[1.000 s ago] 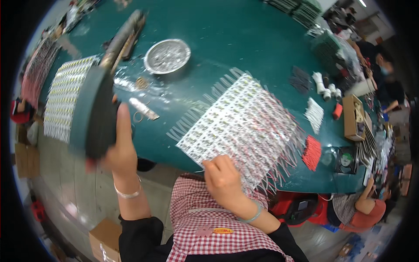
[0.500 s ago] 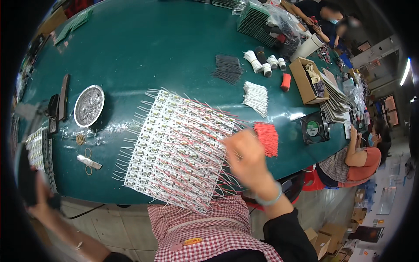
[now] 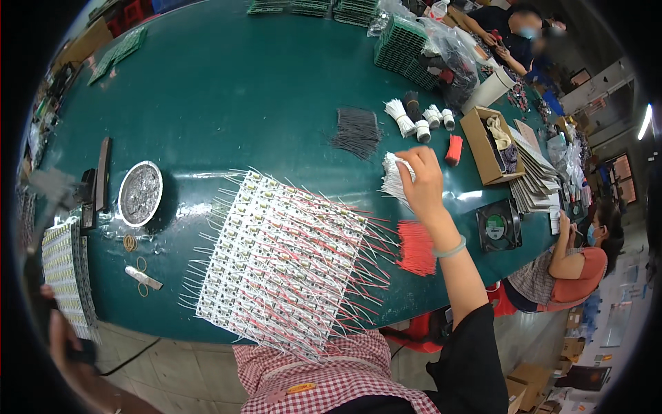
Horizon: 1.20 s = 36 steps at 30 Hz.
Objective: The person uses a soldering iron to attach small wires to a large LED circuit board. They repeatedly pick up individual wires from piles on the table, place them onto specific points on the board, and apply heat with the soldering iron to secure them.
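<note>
My right hand (image 3: 424, 183) reaches over a pile of short white wires (image 3: 393, 181). Its fingers are bent and drawn together at the pile, and whatever they pinch is too small to make out. In front of me lies a large panel of white circuit boards (image 3: 276, 259), with white and red wires sticking out of its rows and edges. Close to the panel's right side is a pile of red wires (image 3: 416, 248). At the far left edge, my left hand (image 3: 63, 338) is closed round a dark, blurred thing whose kind I cannot tell.
A metal bowl (image 3: 141, 194) stands left of the panel, with rubber bands (image 3: 130, 242) nearby. Black wires (image 3: 356, 131), tied wire bundles (image 3: 423, 130), a cardboard box (image 3: 476, 131) and a fan (image 3: 498, 214) lie to the right. Two co-workers sit beyond.
My right hand has gone from the panel's right edge up and right to the white wires. The left hand stays at the left edge, slightly lower. The whole view has shifted a little.
</note>
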### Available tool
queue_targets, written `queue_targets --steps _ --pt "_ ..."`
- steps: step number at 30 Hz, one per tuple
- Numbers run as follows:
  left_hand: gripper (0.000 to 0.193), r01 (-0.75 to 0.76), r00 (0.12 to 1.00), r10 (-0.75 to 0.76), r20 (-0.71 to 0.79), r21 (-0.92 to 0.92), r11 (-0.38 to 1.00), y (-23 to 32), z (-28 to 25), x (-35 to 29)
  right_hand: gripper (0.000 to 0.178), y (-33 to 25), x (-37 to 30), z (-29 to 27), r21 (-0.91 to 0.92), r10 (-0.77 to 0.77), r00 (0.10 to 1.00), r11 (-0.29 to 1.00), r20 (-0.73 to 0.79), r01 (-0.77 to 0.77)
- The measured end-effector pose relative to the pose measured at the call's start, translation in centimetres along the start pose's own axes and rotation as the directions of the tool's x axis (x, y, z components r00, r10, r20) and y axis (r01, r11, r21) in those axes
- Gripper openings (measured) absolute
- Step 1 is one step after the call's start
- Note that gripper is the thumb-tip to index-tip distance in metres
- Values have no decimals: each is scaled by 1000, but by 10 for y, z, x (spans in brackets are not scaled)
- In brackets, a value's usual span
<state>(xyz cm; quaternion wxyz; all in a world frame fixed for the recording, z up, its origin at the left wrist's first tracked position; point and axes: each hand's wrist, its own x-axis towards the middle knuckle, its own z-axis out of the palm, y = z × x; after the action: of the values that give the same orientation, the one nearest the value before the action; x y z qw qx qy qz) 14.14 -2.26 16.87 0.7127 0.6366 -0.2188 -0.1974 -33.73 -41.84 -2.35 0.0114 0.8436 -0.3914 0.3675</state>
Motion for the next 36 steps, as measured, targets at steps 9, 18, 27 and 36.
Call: queue_targets --steps 9,18,27,36 --pt "61 89 990 -76 121 -105 991 -120 133 -52 17 24 81 81 -93 -169 974 978 151 184" --pt "63 119 992 -119 49 -2 993 -117 154 -48 6 28 88 102 -137 -183 957 967 226 217" --pt "61 183 980 -182 80 -4 983 -128 167 -42 18 37 86 101 -63 -273 931 953 244 296" --pt "61 199 977 -201 73 26 980 -132 181 -37 14 36 81 94 -1 -186 964 982 190 189"
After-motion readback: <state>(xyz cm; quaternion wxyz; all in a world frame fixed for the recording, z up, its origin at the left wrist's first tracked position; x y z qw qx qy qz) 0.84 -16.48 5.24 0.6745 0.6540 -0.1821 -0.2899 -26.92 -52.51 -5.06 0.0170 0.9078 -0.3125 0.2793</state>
